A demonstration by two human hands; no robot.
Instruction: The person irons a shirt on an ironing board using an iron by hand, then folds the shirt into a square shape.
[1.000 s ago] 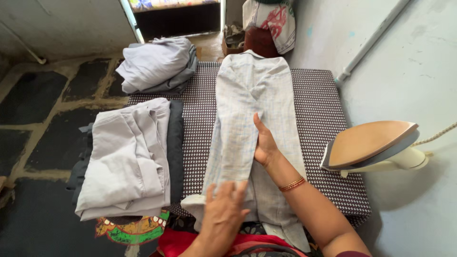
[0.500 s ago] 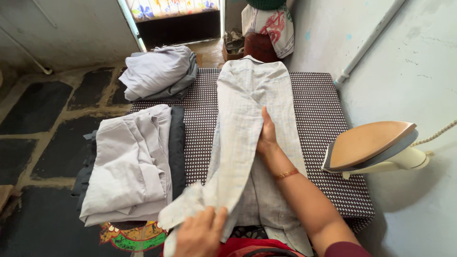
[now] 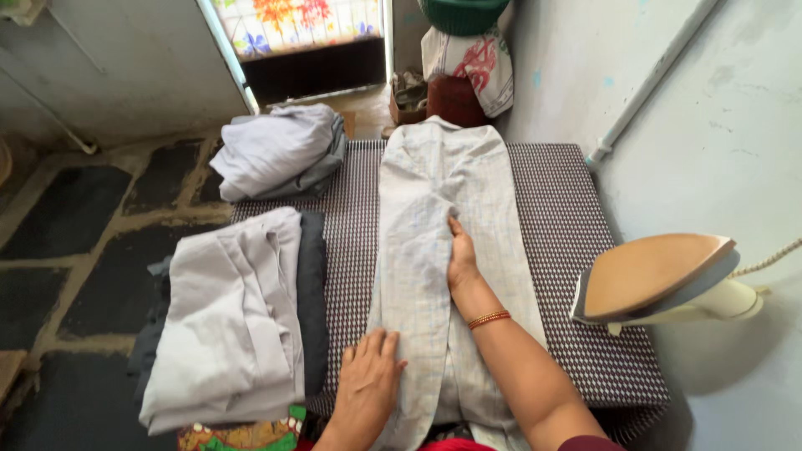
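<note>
A pale checked garment lies lengthwise down the middle of a padded ironing table covered in a dark dotted cloth. Its left side is folded over toward the centre. My right hand rests flat along the fold line, fingers together and pointing away from me, a red bangle on the wrist. My left hand presses flat on the near left edge of the garment, fingers spread. Neither hand grips anything.
A stack of folded grey and dark clothes sits at the table's left. A crumpled pale garment lies at the far left corner. An iron stands tipped up at the right edge by the wall. Beyond are a doorway and bags.
My left hand lifted the garment's near left edge, laid it over toward the centre, and now presses it flat. My right hand stayed on the fold line.
</note>
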